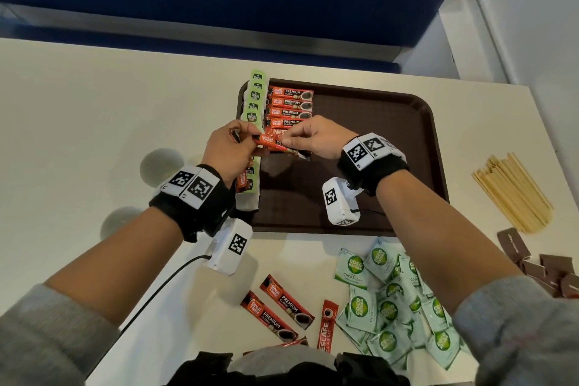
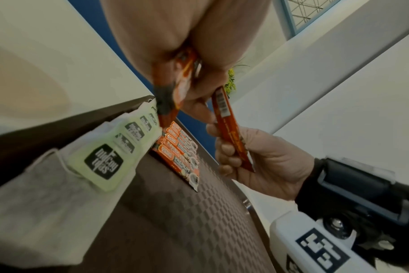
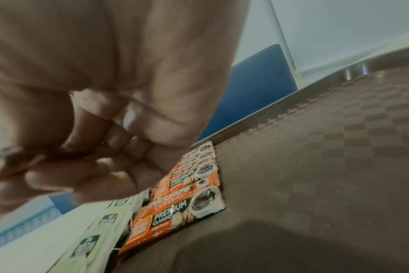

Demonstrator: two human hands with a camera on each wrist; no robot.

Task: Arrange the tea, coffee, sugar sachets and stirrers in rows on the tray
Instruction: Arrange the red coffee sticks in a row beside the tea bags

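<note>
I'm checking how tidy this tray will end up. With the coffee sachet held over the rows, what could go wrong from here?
The left hand also holds spare sachets, so one might slip from its grip. Setting the coffee sachet, pinched by the right hand, could nudge the coffee row askew. The tea bags overhang the tray rim and may slide off.

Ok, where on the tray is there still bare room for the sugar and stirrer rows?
The tray is bare from the coffee sachet row rightward to its right rim, and along its near edge. Its left side is crowded: tea bags overhang the rim, both hands hold a coffee sachet there.
</note>
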